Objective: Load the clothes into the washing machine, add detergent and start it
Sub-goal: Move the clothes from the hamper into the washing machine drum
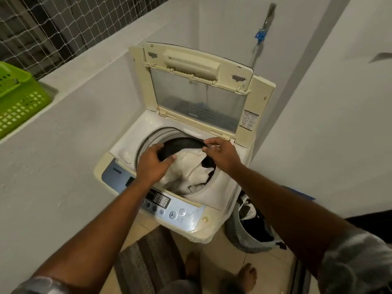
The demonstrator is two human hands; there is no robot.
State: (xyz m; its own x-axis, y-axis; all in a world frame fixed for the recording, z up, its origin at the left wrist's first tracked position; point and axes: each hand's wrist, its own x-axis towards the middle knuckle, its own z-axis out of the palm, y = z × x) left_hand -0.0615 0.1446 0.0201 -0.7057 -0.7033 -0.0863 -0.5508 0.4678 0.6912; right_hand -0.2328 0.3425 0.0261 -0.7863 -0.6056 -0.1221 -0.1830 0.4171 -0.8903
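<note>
A cream top-loading washing machine (118, 151) stands in the corner with its lid (197, 90) raised. Its drum holds a dark garment (182, 144) at the back and a white garment (191, 166) in front. My left hand (153, 164) is over the drum's left edge, fingers closed on the dark garment's edge where it meets the white one. My right hand (220, 153) pinches the dark garment's other end at the drum's right rim. The blue control panel (176, 213) with its buttons runs along the machine's front. No detergent is in view.
A round laundry basket (252, 228) with dark and white clothes stands on the floor right of the machine. A green plastic basket (19, 98) sits on the ledge at left. A striped mat (148, 262) lies before the machine, my bare feet beside it. Walls close in on both sides.
</note>
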